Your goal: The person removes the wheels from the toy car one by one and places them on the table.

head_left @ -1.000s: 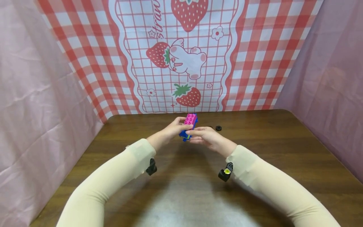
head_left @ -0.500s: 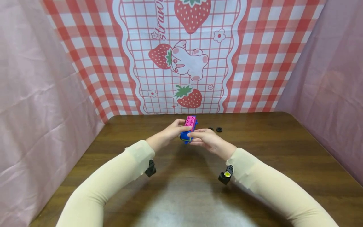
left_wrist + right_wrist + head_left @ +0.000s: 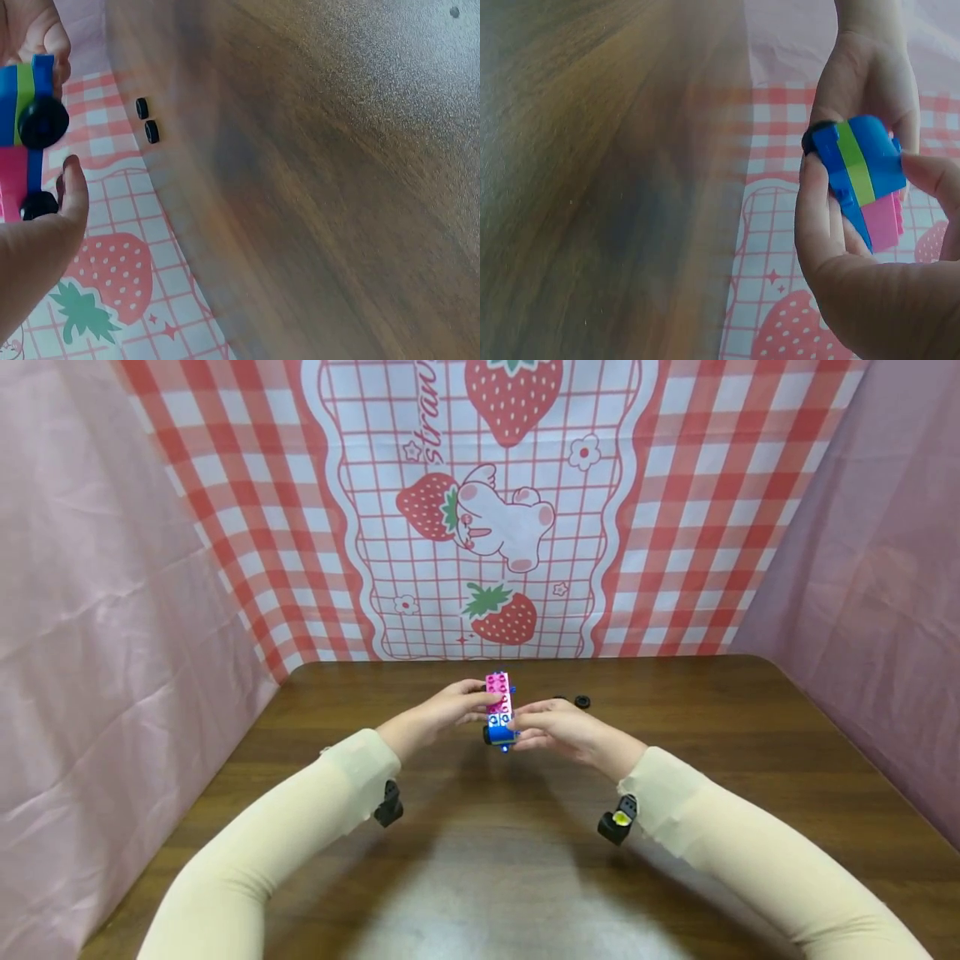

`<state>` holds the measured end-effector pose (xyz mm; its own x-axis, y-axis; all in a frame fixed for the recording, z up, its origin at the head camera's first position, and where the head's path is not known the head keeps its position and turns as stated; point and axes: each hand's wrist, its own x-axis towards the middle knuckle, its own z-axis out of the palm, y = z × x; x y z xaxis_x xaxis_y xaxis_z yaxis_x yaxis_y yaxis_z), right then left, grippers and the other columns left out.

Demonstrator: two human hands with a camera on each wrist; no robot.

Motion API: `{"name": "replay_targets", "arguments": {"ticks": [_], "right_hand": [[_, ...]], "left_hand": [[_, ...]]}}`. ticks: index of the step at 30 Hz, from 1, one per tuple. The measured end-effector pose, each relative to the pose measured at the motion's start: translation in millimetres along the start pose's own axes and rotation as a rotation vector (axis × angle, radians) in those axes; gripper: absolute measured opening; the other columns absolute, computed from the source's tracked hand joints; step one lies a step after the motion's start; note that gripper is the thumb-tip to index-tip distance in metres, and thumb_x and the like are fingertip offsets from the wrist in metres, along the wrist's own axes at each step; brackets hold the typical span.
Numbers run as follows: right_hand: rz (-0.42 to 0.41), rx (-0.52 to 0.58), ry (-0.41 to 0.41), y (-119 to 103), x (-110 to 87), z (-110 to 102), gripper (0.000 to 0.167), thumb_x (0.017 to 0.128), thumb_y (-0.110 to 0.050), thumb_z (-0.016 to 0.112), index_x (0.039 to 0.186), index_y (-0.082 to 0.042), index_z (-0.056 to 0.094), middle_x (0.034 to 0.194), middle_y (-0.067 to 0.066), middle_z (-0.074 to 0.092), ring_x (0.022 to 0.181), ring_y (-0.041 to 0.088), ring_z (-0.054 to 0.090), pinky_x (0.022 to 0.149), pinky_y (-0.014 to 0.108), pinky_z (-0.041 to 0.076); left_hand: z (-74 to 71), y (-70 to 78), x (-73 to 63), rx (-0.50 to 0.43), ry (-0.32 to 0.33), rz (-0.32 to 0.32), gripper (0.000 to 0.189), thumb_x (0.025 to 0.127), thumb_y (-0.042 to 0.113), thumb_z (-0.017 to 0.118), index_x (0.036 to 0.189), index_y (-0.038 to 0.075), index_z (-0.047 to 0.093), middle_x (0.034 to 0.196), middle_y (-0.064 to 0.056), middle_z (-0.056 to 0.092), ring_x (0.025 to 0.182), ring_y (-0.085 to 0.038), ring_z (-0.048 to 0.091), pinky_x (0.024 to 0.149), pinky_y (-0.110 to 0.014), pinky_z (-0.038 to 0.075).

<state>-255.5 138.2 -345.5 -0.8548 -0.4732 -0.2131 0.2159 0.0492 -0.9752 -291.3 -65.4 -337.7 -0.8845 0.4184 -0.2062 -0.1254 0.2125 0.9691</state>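
A toy brick car [image 3: 500, 702] is held between both hands above the table's far middle. It has a pink block, a blue base and a blue end with a green stripe [image 3: 855, 161]. Black wheels [image 3: 43, 122] sit along its left side; on its right side small blue pegs [image 3: 513, 689] stick out bare. The left hand [image 3: 450, 708] grips the pink part, thumb over the top. From the right, the right hand [image 3: 573, 735] holds the blue end between thumb and fingers, as the right wrist view shows.
Two loose black wheels [image 3: 582, 702] lie on the brown wooden table [image 3: 480, 877], behind the right hand. A strawberry-print checked cloth [image 3: 495, 527] hangs along the table's back edge. Pink curtains [image 3: 135, 652] hang at both sides.
The car has turned from a slant to nearly straight and has come slightly nearer, with more of its stud tops showing. The right forearm has shifted a little right.
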Motion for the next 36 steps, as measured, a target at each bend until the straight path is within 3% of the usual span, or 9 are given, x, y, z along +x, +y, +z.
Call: {"name": "replay_targets", "arguments": {"ticks": [5,10,14,19,23,30,33,36], "right_hand": [[0.012,-0.013,-0.049,0,-4.1,-8,0.06,0.093,-0.007,0.055,0.139,0.02,0.028,0.107,0.016,0.063,0.085,0.016,0.069,0.093,0.036,0.053],[0.017,-0.02,-0.064,1,-7.9,-18,0.059,0.094,-0.008,0.054,0.138,0.022,0.028,0.097,0.009,0.067,0.083,0.015,0.069,0.093,0.038,0.052],[0.005,-0.005,-0.035,2,-7.2,-24,0.055,0.095,-0.011,0.053,0.134,0.023,0.034,0.088,0.004,0.069,0.079,0.013,0.068,0.083,0.03,0.057],[0.024,0.051,0.03,1,-6.6,-30,0.046,0.097,-0.013,0.053,0.129,0.019,0.042,0.088,0.006,0.067,0.076,0.014,0.067,0.079,0.03,0.058],[0.037,0.056,0.038,0,-7.0,-32,0.051,0.098,-0.014,0.054,0.134,0.019,0.038,0.098,0.008,0.066,0.083,0.015,0.069,0.084,0.032,0.057],[0.011,0.092,0.083,0,-5.2,-31,0.055,0.099,-0.014,0.053,0.138,0.019,0.033,0.102,0.007,0.062,0.087,0.013,0.067,0.104,0.043,0.041],[0.005,0.123,0.111,1,-4.8,-30,0.053,0.098,-0.015,0.054,0.137,0.016,0.036,0.102,0.006,0.062,0.088,0.013,0.067,0.107,0.046,0.038],[0.0,0.15,0.13,2,-4.8,-30,0.051,0.097,-0.014,0.055,0.136,0.015,0.038,0.098,0.005,0.065,0.087,0.012,0.067,0.104,0.043,0.044]], "left_hand": [[-2.0,-2.0,-0.1,0.018,-0.049,0.0,0.053,0.098,0.019,0.058,0.14,-0.006,0.038,0.132,-0.023,0.054,0.123,-0.034,0.055,0.113,-0.041,0.035],[0.1,-5.8,-1.7,0.051,-0.041,0.0,0.052,0.096,0.021,0.061,0.137,-0.006,0.043,0.128,-0.021,0.057,0.121,-0.033,0.057,0.112,-0.042,0.037],[1.2,-7.6,-2.5,0.049,-0.018,0.005,0.044,0.097,0.022,0.061,0.128,-0.007,0.049,0.119,-0.023,0.062,0.115,-0.035,0.06,0.109,-0.045,0.04],[5.3,-7.9,-4.6,0.088,0.022,0.015,0.038,0.097,0.025,0.06,0.117,-0.008,0.055,0.115,-0.031,0.063,0.104,-0.036,0.066,0.103,-0.049,0.044],[9.1,-9.3,-6.5,0.099,0.065,0.019,0.039,0.097,0.029,0.06,0.112,-0.007,0.058,0.111,-0.031,0.065,0.094,-0.032,0.07,0.098,-0.047,0.048],[13.1,-9.7,-10.7,0.064,0.082,0.007,0.045,0.097,0.031,0.059,0.117,-0.008,0.056,0.116,-0.033,0.062,0.105,-0.04,0.065,0.095,-0.045,0.05],[14.2,-9.7,-11.2,0.035,0.088,0.003,0.045,0.097,0.03,0.059,0.118,-0.009,0.053,0.115,-0.032,0.063,0.103,-0.039,0.066,0.095,-0.045,0.05],[15.3,-9.2,-11.2,0.015,0.102,-0.01,0.046,0.097,0.03,0.059,0.119,-0.009,0.052,0.114,-0.032,0.064,0.1,-0.037,0.068,0.094,-0.044,0.051]]}}
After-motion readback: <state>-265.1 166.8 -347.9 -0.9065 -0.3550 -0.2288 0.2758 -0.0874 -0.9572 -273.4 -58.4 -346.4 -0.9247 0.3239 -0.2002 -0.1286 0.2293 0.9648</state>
